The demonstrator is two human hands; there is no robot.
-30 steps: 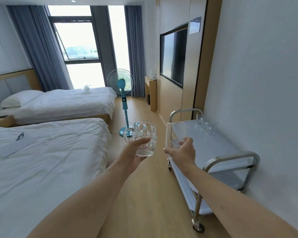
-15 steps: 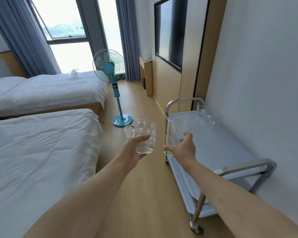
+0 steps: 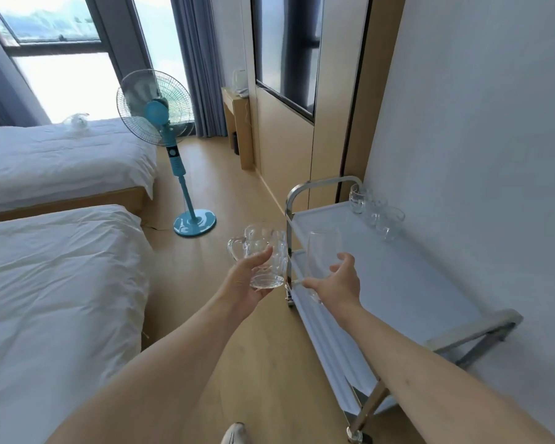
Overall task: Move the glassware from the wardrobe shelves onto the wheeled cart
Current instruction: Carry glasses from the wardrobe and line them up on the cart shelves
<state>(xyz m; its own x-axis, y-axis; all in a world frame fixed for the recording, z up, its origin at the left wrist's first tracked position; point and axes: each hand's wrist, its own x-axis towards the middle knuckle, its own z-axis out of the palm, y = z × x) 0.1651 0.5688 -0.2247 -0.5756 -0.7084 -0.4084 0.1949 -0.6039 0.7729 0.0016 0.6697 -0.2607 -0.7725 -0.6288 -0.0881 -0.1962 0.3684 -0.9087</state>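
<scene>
My left hand point(image 3: 242, 282) grips a dimpled clear glass mug point(image 3: 265, 255) by its body, held over the floor just left of the cart. My right hand point(image 3: 337, 285) holds a tall, plain clear glass point(image 3: 321, 256), tilted, above the left edge of the cart's top shelf. The wheeled cart point(image 3: 407, 283) is steel-framed with pale shelves and stands against the white wall on the right. Several clear glasses point(image 3: 375, 210) stand in a row at the far right corner of its top shelf. The wardrobe is out of view.
Two white beds point(image 3: 55, 283) fill the left side. A teal standing fan point(image 3: 161, 129) stands on the wooden floor ahead. A wall television point(image 3: 285, 49) and a small wooden desk point(image 3: 237, 123) with a kettle lie further along the right wall. My shoe shows at the bottom edge.
I have walked closer to the cart and the view has tipped downward. Both hands keep their glasses; the right one has moved over the cart's top shelf.
</scene>
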